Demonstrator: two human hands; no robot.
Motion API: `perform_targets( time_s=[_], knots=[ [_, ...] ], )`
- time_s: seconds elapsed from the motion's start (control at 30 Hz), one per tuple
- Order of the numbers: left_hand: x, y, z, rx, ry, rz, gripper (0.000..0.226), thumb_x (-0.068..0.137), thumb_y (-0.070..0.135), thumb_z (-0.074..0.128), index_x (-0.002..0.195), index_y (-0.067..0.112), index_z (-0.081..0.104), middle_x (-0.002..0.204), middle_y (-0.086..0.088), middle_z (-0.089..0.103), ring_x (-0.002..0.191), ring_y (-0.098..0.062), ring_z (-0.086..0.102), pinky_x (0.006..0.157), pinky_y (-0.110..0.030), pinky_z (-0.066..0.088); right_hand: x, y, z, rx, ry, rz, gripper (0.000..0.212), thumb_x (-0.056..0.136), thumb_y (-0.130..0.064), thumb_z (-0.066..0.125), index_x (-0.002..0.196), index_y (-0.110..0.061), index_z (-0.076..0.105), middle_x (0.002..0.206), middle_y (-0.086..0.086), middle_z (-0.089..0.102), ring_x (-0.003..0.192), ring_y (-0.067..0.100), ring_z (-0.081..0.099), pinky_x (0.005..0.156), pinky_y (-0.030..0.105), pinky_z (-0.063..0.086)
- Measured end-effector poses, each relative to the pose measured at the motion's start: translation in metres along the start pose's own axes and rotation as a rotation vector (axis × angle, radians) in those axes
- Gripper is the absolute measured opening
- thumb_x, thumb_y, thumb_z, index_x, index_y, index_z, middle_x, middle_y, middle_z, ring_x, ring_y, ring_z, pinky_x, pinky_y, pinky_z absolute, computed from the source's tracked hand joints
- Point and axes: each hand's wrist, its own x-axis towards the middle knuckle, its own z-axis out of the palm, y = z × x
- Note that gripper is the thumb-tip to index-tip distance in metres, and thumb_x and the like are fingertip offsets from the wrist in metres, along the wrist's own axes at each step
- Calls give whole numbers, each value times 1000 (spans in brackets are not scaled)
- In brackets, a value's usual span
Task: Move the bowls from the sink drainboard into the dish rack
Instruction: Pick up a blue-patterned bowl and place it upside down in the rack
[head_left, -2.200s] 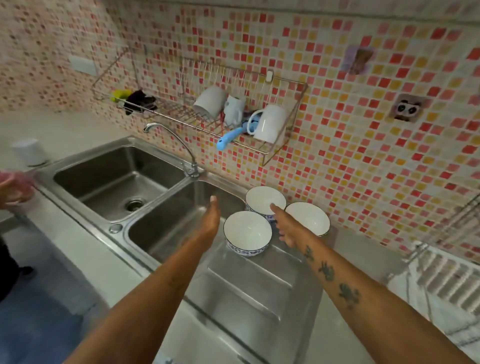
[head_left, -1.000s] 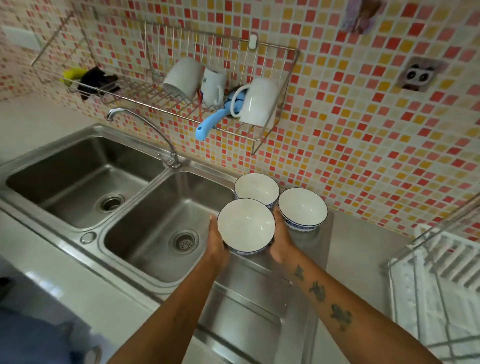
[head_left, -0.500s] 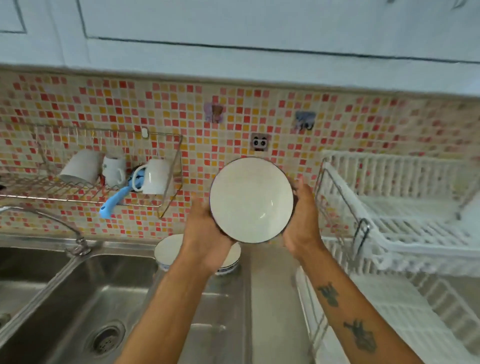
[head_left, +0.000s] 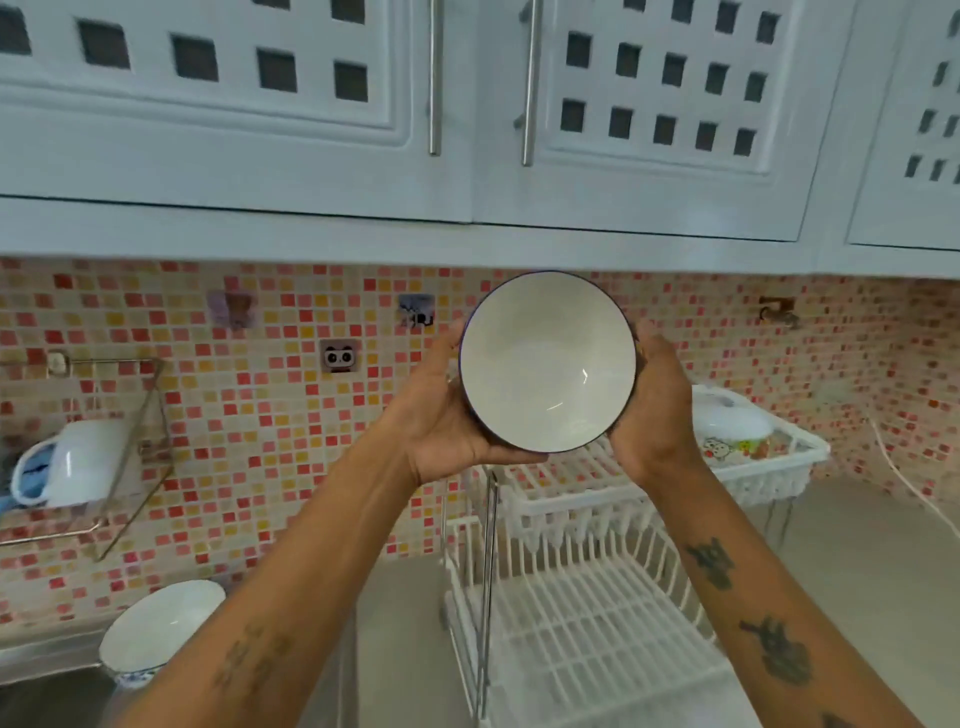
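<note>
Both hands — left hand (head_left: 441, 415) and right hand (head_left: 654, 410) — now grasp 1 bowl (head_left: 548, 361), lifted from the drainboard and carried above the dish rack (head_left: 587, 623) — placing comes next.

Bright even light; edges curved, slight blur.

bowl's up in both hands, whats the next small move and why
Probably lower the bowl into the dish rack: the left hand and right hand hold it tilted above the rack's white slots, which look free just beneath.
</note>
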Motion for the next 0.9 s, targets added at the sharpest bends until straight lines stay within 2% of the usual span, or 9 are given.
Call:
perform_targets(
  time_s=[0.13, 0.23, 0.3, 0.4, 0.47, 0.53, 0.63, 0.77, 0.9],
  knots=[
    [22, 2, 16, 182, 199, 112, 56, 86, 57, 58, 130, 23, 56, 124, -16, 56, 114, -44, 57, 89, -68, 48, 16, -17, -35, -214, 26, 153, 40, 98, -47, 29, 113, -25, 59, 116, -2, 63, 114, 26, 57, 97, 48, 44],
    [36, -3, 20, 490, 292, 218, 43, 87, 48, 62, 121, 23, 56, 114, -8, 57, 101, -32, 62, 84, -58, 56, 33, -19, -59, -418, -28, 330, 60, 94, -62, 20, 111, -20, 60, 112, 4, 63, 103, 22, 60, 100, 48, 39],
    [47, -9, 19, 635, 338, 268, 51, 83, 43, 70, 125, 23, 51, 114, -4, 59, 95, -25, 64, 80, -55, 58, 46, -12, -72, -512, -27, 460, 76, 90, -69, 16, 116, -13, 60, 115, 10, 63, 110, 27, 59, 104, 48, 36],
    [61, -24, 18, 883, 353, 344, 61, 74, 41, 79, 124, 24, 48, 117, -1, 59, 91, -12, 64, 70, -32, 61, 60, -2, -84, -637, -17, 595, 87, 83, -77, 16, 103, -9, 66, 111, 15, 63, 107, 29, 58, 103, 46, 35],
    [67, -34, 17, 1026, 337, 383, 66, 72, 43, 81, 125, 23, 47, 120, 2, 57, 91, -1, 60, 67, -16, 53, 64, 3, -90, -711, -63, 663, 89, 78, -82, 19, 104, -12, 67, 113, 14, 64, 107, 29, 58, 101, 45, 35],
    [74, -43, 13, 1122, 327, 386, 77, 69, 48, 81, 130, 23, 42, 126, 1, 54, 99, -7, 62, 78, -22, 56, 66, 11, -95, -746, -98, 699, 85, 77, -83, 24, 115, -17, 62, 118, 12, 62, 111, 29, 56, 101, 45, 35],
    [81, -48, 7, 1221, 350, 353, 85, 60, 57, 82, 128, 27, 40, 129, -4, 50, 103, -18, 63, 87, -35, 58, 67, 25, -100, -705, -127, 706, 66, 82, -76, 33, 111, -23, 59, 119, 10, 61, 111, 30, 55, 102, 44, 37],
    [81, -48, 2, 1355, 326, 312, 83, 59, 54, 84, 124, 29, 39, 125, -2, 43, 102, -17, 59, 86, -31, 56, 70, 43, -104, -624, -177, 731, 46, 86, -64, 45, 108, -26, 60, 117, 6, 62, 107, 26, 55, 95, 38, 40],
    [81, -48, 1, 1426, 293, 270, 74, 63, 38, 88, 117, 29, 38, 122, -1, 37, 103, -20, 55, 82, -29, 57, 73, 51, -107, -561, -216, 751, 53, 88, -55, 49, 127, -18, 54, 125, 12, 61, 121, 32, 54, 109, 45, 40]
  ],
)
